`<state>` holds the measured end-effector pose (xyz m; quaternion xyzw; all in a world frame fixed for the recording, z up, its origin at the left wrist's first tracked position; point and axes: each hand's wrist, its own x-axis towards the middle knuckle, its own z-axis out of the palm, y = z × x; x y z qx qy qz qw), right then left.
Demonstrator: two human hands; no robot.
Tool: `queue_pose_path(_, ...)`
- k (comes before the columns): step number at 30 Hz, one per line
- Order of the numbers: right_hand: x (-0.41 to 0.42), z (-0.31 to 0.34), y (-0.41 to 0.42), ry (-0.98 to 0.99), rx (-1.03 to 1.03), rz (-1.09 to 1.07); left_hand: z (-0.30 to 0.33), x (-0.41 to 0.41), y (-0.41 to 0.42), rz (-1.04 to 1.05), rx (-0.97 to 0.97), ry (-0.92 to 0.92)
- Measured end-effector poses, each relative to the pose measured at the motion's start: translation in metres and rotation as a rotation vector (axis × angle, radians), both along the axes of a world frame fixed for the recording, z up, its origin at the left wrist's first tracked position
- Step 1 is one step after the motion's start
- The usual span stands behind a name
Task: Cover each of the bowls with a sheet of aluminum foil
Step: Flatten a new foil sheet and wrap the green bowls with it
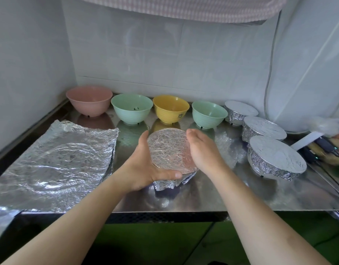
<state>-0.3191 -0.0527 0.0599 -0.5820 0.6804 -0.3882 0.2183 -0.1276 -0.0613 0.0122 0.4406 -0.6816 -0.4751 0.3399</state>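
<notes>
place: home kitchen corner, I'd say
walls: white tiles, grout lines visible
surface: stainless steel counter, reflective
tableware: plastic bowls in a row at the wall
supplies: foil sheets stacked on the counter
side: power cord down the right wall

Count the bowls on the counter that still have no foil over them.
4, in a row along the back wall: pink bowl leftmost, green bowl, yellow bowl, second green bowl rightmost. None looks hidden.
</notes>
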Motion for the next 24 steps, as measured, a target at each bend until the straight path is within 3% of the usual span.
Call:
queue_pose_path(3,-0.004,0.006,-0.002,0.178,0.038,-0.046,-0.002,0.008,0.001,0.017,-0.048,0.008)
queue_pose_path(5,-0.007,0.007,-0.008,0.293,0.077,-0.068,-0.003,0.014,0.004,0.087,-0.136,-0.095)
queue_pose_path(11,0.000,0.003,-0.014,0.344,0.103,0.020,-0.014,0.013,0.040,0.302,-0.334,-0.413)
queue_pose_path(15,0.003,-0.006,-0.012,0.381,0.103,0.027,-0.025,0.006,0.043,0.377,-0.401,-0.366)
queue_pose_path(24,0.001,-0.012,-0.017,0.409,0.081,0.016,-0.016,-0.002,0.044,0.351,-0.299,-0.346)
